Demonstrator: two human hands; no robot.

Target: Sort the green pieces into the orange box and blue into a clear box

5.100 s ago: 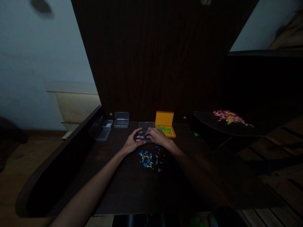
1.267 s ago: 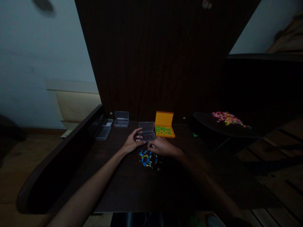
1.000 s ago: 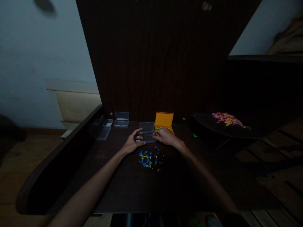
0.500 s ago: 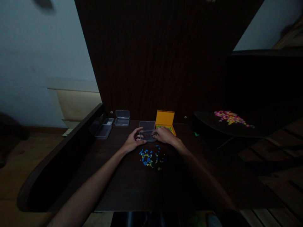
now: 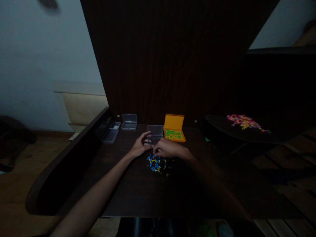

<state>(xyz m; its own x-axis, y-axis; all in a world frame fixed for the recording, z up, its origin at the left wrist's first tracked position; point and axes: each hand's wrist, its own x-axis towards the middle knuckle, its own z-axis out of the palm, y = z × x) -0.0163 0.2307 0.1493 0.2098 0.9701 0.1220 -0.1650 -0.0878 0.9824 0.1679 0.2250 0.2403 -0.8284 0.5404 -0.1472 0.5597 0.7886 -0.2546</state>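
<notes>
An open clear plastic box (image 5: 156,130) stands with its lid raised, and a few small dark pieces lie inside. My left hand (image 5: 141,146) curls round the box's left side, thumb at the front edge and fingers at the wall. My right hand (image 5: 165,148) is just in front of the box with its fingertips pinched together; what is between them is too small to see. It hides the box's front right part. Below it lies a scattered pile of small blue, yellow and pale toy pieces (image 5: 155,165).
Right of the clear box stands an open orange case (image 5: 174,121) with green pieces. Other clear boxes (image 5: 129,126) (image 5: 110,135) stand at the back left. A shelf at right (image 5: 212,122) bears a heap of pink and yellow beads (image 5: 244,121). A raised side panel (image 5: 66,164) bounds the left.
My right hand has moved from inside the clear box toward me, to the front edge above the pile. The green pieces in the orange case are now uncovered. My left hand stays at the box.
</notes>
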